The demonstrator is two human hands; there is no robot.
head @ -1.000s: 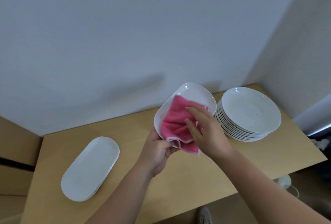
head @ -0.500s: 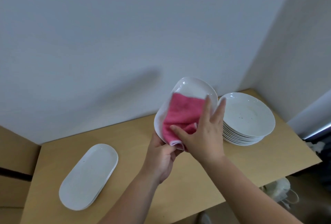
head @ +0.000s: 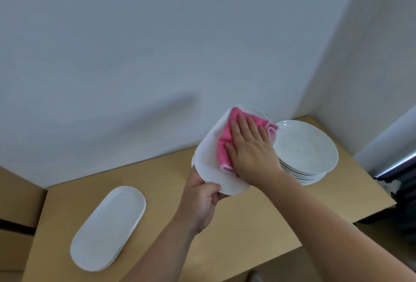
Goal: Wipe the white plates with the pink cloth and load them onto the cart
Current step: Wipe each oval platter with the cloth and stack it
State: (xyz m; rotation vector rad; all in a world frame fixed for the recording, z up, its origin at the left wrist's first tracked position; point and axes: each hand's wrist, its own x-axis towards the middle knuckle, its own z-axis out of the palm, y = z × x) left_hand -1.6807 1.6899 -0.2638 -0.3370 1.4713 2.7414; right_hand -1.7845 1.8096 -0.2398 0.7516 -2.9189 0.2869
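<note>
**Right palm flat on cloth, left hand holding plate off the table**

left hand [head: 200, 205]: grips the held plate [head: 209, 162] at its near, lower rim. The thumb is curled over the front face. The other fingers are behind the plate and hidden, so can't tell how they lie. The plate is oval and white, tilted up with its face toward the camera, clear of the table [head: 247, 225].

right hand [head: 249, 151]: flat on the pink cloth [head: 224, 144]. Fingers [head: 244, 124] are straight and slightly spread, pointing up toward the plate's far rim. The thumb is out to the left, also on the cloth. Nothing is pinched; palm and fingers press the cloth against the plate face.

Cloth: bunched under the right fingers, over the plate's upper right part. It shows left of the thumb and past the fingertips. A fold overhangs the rim just right of the little finger. Bare plate shows left of the thumb and below the heel of the palm, down to the left thumb.

round plate stack [head: 306, 146]: on the table just right of the right hand. The held plate's right rim overlaps it in view; contact can't tell. The top plate has a few dark specks.

oval plate stack [head: 108, 227]: on the table well left of the left hand, lying diagonally.

The table is light wood, set in a corner of the pale wall [head: 157, 45].
</note>
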